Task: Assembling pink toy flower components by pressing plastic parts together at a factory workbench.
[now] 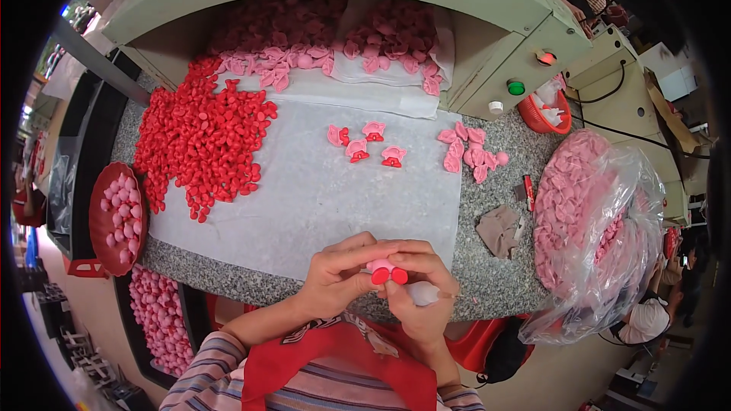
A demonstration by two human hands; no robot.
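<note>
A worker's left hand [333,268] and right hand [423,270] close their fingers narrowly around a small pink piece [378,264] with two red feet [398,275], held above the near edge of a stone counter [487,289], the right also cradling a white bottle [423,294]. Light, even fingertip pressure would likely keep both feet level without denting the pink. The feet sit side by side, round faces toward the wearer; fingers hide too much to tell the piece's long axis.
</note>
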